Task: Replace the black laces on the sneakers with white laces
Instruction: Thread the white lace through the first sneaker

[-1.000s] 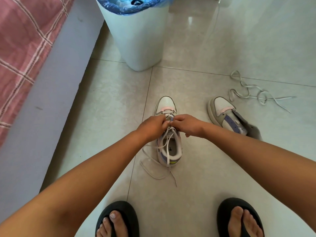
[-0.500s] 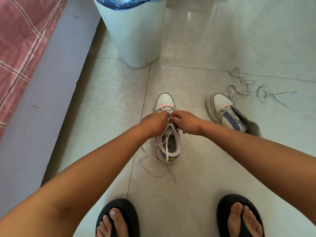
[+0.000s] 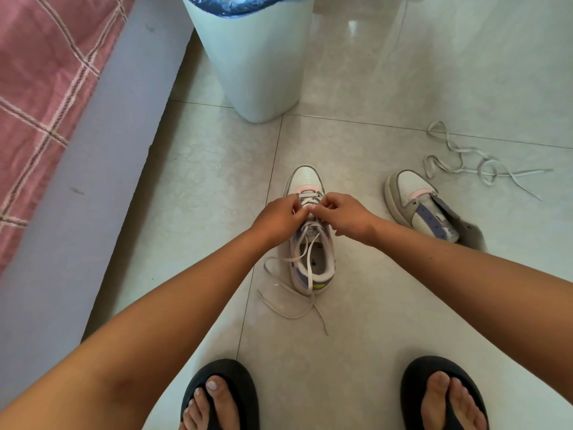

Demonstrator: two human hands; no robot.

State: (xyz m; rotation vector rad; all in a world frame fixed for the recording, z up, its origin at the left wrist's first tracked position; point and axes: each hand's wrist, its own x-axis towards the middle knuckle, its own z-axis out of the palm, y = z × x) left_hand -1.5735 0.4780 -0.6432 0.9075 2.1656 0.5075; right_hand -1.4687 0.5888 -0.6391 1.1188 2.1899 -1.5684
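A white, grey and purple sneaker [image 3: 305, 181] stands upright on the floor tiles, toe pointing away from me. A white lace [image 3: 286, 301] runs through its lower eyelets, and its loose ends trail over the opening and onto the floor at the left. My left hand [image 3: 277, 217] and my right hand [image 3: 344, 217] meet over the sneaker's eyelets, each pinching the white lace with curled fingers. The second sneaker [image 3: 418, 209] lies unlaced to the right, tongue folded open. Another white lace [image 3: 471, 164] lies loose beyond it.
A white bin [image 3: 257, 72] with a blue liner stands behind the sneakers. A bed with a pink checked cover [image 3: 46, 88] and a grey side panel [image 3: 93, 181] runs along the left. My feet in black sandals [image 3: 221, 395] are at the bottom.
Both hands stayed together on the lace above the eyelets with small finger movements. The view shifted slightly, so the sneakers sit a little higher in the frame.
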